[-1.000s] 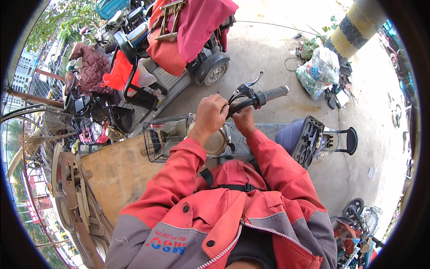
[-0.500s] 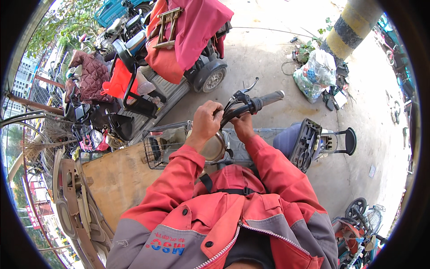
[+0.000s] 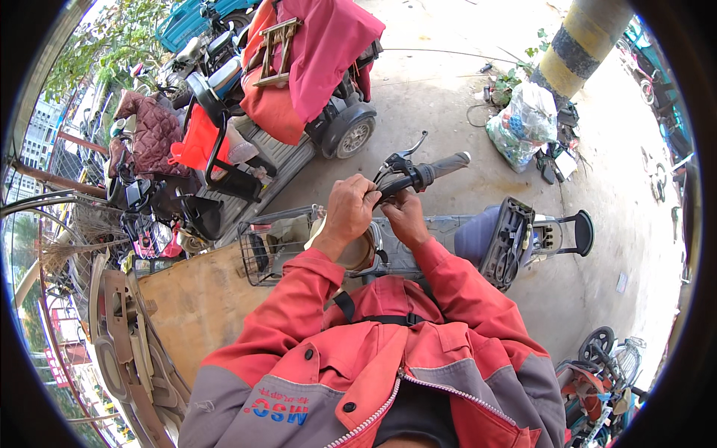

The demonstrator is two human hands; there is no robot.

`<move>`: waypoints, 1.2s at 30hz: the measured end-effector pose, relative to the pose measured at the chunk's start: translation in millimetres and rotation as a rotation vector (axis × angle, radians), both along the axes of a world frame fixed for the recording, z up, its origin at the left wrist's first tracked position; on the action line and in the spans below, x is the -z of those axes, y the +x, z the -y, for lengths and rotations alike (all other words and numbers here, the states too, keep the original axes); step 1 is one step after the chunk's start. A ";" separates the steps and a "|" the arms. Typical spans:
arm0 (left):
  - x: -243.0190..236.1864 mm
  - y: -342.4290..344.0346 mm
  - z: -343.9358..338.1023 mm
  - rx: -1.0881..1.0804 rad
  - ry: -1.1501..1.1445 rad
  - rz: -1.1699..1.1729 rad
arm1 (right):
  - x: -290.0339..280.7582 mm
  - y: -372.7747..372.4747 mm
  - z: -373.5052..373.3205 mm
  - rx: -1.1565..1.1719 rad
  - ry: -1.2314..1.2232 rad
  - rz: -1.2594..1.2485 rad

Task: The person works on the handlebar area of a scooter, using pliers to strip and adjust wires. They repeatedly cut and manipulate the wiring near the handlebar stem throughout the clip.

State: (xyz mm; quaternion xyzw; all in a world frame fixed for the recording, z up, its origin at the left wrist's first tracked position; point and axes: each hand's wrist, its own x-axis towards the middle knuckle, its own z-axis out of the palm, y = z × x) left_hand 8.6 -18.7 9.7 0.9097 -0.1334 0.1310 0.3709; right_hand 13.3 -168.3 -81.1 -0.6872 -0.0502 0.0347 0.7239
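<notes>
An electric scooter's handlebar [image 3: 403, 181] points away to the right in front of me, with a grey rubber grip [image 3: 449, 164] and a metal brake lever [image 3: 414, 143]. My left hand [image 3: 348, 213] is closed at the inner end of the bar, thumb and fingers pinched together. Just beside it, my right hand [image 3: 407, 218] is closed below the bar, its fingertips tucked under and partly hidden. What lies between the fingers of either hand does not show. Below my wrists is a round headlight-like part [image 3: 360, 252], partly covered by my left arm.
A wire basket [image 3: 258, 257] sits left of my forearms, above a wooden board [image 3: 187, 295]. To the right is the scooter's open seat section [image 3: 508, 246]. A covered three-wheeler [image 3: 321, 67], a bag of bottles [image 3: 524, 123] and a striped pillar [image 3: 586, 45] stand farther off.
Both hands stay at the inner end of the handlebar. My left hand has tilted slightly and moved a little down and to the right. The view has shifted very slightly.
</notes>
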 end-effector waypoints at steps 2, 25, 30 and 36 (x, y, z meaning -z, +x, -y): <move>-0.3 -1.6 2.8 -0.031 -0.062 -0.044 | -17.2 -14.8 7.4 0.114 -0.363 0.120; -21.1 -15.9 -12.1 0.133 -0.249 -0.207 | -98.2 1.5 53.4 0.102 1.082 -0.543; -20.5 -13.4 -7.6 0.171 -0.194 -0.132 | -90.4 3.9 72.2 -0.158 1.579 -0.668; -20.2 -19.1 5.4 0.148 -0.127 -0.102 | -98.8 -3.5 72.5 -0.373 1.793 -0.855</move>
